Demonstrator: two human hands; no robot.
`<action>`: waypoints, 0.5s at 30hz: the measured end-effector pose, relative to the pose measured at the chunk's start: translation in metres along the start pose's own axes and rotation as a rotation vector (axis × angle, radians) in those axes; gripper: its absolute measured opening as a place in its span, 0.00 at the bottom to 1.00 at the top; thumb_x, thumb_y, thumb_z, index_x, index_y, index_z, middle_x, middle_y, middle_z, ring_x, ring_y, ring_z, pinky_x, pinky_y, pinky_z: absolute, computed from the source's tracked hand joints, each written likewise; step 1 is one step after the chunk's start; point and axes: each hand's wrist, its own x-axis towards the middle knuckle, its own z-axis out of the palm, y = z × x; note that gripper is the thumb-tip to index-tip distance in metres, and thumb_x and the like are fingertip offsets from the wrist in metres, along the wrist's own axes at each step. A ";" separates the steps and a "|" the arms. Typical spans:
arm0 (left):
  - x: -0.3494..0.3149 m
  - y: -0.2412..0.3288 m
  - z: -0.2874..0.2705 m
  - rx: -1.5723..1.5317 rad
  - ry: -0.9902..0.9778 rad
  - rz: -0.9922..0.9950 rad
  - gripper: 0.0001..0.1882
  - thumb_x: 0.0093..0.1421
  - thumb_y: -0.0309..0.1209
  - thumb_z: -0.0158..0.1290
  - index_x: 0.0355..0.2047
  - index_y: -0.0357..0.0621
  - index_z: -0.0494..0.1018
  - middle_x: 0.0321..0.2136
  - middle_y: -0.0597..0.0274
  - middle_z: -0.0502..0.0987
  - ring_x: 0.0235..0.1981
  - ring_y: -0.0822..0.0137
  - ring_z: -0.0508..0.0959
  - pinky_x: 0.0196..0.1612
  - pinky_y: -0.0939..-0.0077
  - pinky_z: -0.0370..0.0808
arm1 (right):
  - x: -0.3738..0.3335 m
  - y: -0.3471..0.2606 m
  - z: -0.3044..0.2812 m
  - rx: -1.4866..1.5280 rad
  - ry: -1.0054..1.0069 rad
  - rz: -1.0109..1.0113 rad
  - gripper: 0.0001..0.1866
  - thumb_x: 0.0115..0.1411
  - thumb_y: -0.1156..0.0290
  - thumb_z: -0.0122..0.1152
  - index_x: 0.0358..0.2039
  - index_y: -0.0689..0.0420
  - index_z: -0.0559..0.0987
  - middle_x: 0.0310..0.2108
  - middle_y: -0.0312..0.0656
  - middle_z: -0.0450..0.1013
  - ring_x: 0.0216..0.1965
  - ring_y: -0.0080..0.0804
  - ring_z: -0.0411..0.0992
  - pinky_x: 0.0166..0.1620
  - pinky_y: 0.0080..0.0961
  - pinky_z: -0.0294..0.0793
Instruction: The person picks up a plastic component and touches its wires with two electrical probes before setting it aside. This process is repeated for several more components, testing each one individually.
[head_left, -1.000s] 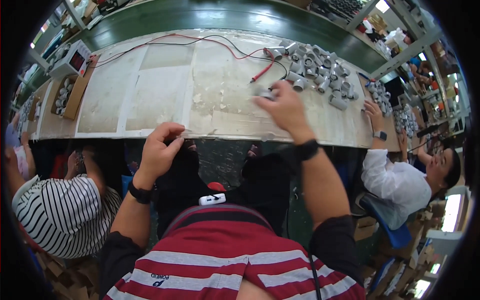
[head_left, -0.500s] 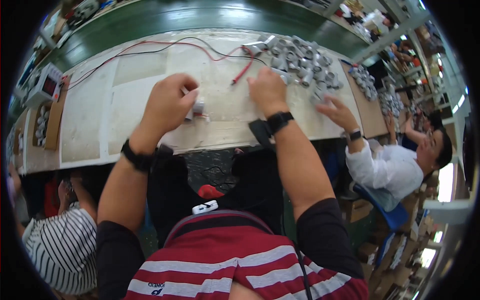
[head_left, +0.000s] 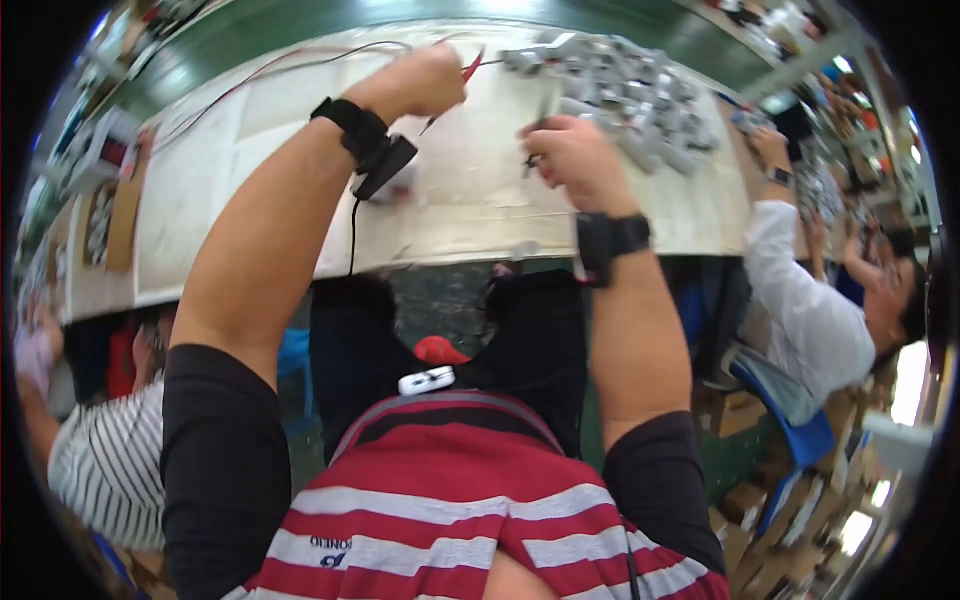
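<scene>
My left hand [head_left: 420,85] is raised over the far part of the white-covered bench [head_left: 250,170], fingers closed on a red test probe [head_left: 470,65] that sticks out to the right. A black wrist strap [head_left: 365,145] with a dangling cord sits on that wrist. My right hand [head_left: 570,155] is closed on a thin dark probe [head_left: 540,115], just short of a heap of small grey metal parts [head_left: 630,85]. A black watch [head_left: 610,240] is on my right wrist. Whatever lies under my right palm is hidden.
Red and black leads [head_left: 300,65] trail left across the bench toward a meter box [head_left: 105,150] and a brown tray of parts [head_left: 100,215]. A person in a white shirt [head_left: 810,300] works at the right; a person in a striped shirt [head_left: 100,460] sits at the left.
Both hands have come up off the bench. My left hand went from the bench's near edge to the middle, then took up the red probe. My right hand drew back slightly from the parts heap.
</scene>
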 end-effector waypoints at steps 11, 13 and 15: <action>-0.200 -0.088 0.102 -1.596 0.718 -0.233 0.10 0.70 0.26 0.48 0.50 0.38 0.67 0.36 0.57 0.79 0.37 0.63 0.85 0.38 0.73 0.83 | -0.026 -0.002 0.075 0.154 -0.136 -0.150 0.06 0.63 0.73 0.66 0.34 0.62 0.81 0.26 0.36 0.77 0.23 0.23 0.74 0.25 0.19 0.71; -0.211 -0.077 0.121 -1.688 0.740 -0.213 0.11 0.70 0.25 0.48 0.52 0.39 0.66 0.37 0.57 0.79 0.38 0.63 0.85 0.39 0.72 0.83 | -0.023 0.001 0.085 0.022 -0.131 -0.256 0.06 0.62 0.72 0.66 0.35 0.62 0.81 0.26 0.35 0.77 0.23 0.23 0.73 0.26 0.20 0.71; -0.213 -0.066 0.131 -1.844 0.788 -0.150 0.14 0.71 0.25 0.48 0.55 0.40 0.65 0.39 0.56 0.78 0.40 0.61 0.85 0.40 0.72 0.84 | -0.017 0.003 0.095 -0.222 -0.117 -0.488 0.07 0.62 0.72 0.67 0.37 0.62 0.82 0.26 0.35 0.77 0.25 0.23 0.72 0.30 0.20 0.71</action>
